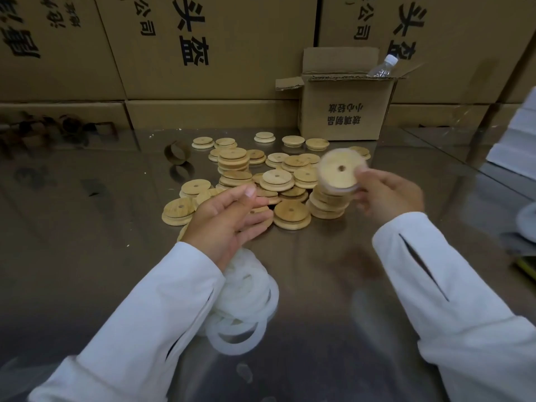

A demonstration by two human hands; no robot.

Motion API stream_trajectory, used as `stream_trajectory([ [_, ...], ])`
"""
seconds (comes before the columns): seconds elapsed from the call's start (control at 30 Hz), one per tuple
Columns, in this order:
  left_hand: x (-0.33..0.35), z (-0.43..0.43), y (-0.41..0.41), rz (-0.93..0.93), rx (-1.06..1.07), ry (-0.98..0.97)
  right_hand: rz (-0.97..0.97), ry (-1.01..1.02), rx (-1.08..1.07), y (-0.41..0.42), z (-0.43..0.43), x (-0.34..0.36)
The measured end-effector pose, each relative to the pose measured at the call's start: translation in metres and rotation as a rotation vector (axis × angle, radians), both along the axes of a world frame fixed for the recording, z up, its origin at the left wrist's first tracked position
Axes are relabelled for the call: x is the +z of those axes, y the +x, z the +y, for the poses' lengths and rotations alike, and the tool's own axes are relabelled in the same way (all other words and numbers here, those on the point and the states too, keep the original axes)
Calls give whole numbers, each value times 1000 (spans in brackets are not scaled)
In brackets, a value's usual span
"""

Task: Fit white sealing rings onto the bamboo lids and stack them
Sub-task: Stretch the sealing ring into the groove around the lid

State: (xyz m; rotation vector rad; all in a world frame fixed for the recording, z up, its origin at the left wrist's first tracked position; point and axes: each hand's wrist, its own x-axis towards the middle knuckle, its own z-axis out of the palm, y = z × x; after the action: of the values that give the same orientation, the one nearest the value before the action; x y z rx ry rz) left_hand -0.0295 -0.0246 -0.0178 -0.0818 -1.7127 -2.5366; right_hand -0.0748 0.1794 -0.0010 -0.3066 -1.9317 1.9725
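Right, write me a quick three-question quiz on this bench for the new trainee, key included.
1. True or false: the white sealing rings lie beyond the bamboo lids, against the open carton.
2. What sticks out of the open carton? A) a plastic bottle B) scissors C) a tape gun
3. Which hand holds a lid up off the table?

Key:
1. False: they lie on the near side of the lids, by the left sleeve.
2. A.
3. The right hand; its lid is blurred and has a centre hole.
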Motion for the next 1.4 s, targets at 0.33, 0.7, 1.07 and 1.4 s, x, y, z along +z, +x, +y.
stream_trajectory([
  [0.33,0,1,0,40,10,-27,-242,79,-450,-30,53,-31],
  [0.7,0,1,0,38,10,-45,-41,588,-434,-21,38,-26],
  [1.07,0,4,1,34,11,-74,35,1313,5,-35,-2,-45],
  [1.4,5,3,0,28,70,-34,378,1111,-67,-8,-22,-20],
])
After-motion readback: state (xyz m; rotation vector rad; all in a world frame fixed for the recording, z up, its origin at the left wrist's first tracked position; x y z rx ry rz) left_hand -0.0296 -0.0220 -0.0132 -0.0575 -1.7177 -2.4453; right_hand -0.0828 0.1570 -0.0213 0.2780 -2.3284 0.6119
